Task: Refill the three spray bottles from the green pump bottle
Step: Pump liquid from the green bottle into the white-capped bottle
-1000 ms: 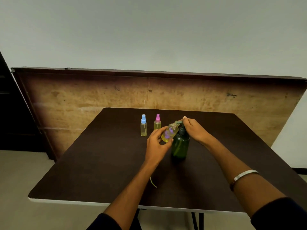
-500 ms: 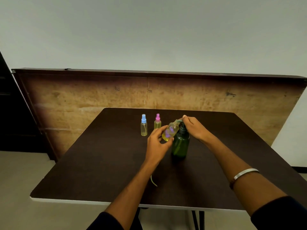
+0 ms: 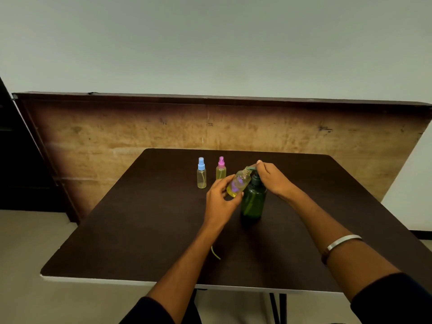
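Note:
My left hand [image 3: 219, 199] grips an uncapped small clear bottle [image 3: 239, 184] with yellow liquid, tilted so its mouth meets the spout of the green pump bottle [image 3: 253, 202]. That pump bottle stands upright on the dark table [image 3: 140, 218]. My right hand [image 3: 272, 178] rests on top of its pump head, fingers curled over it. Two capped spray bottles stand behind to the left: one with a blue cap [image 3: 201, 173], one with a pink cap [image 3: 221, 169].
A thin green dip tube [image 3: 215, 253] lies on the table near the front, by my left forearm. A wooden board [image 3: 117, 136] leans against the wall behind the table. Bare table surface lies to the left and right.
Both hands and the tilted bottle stay at the pump spout; my right hand has shifted only slightly on the pump head.

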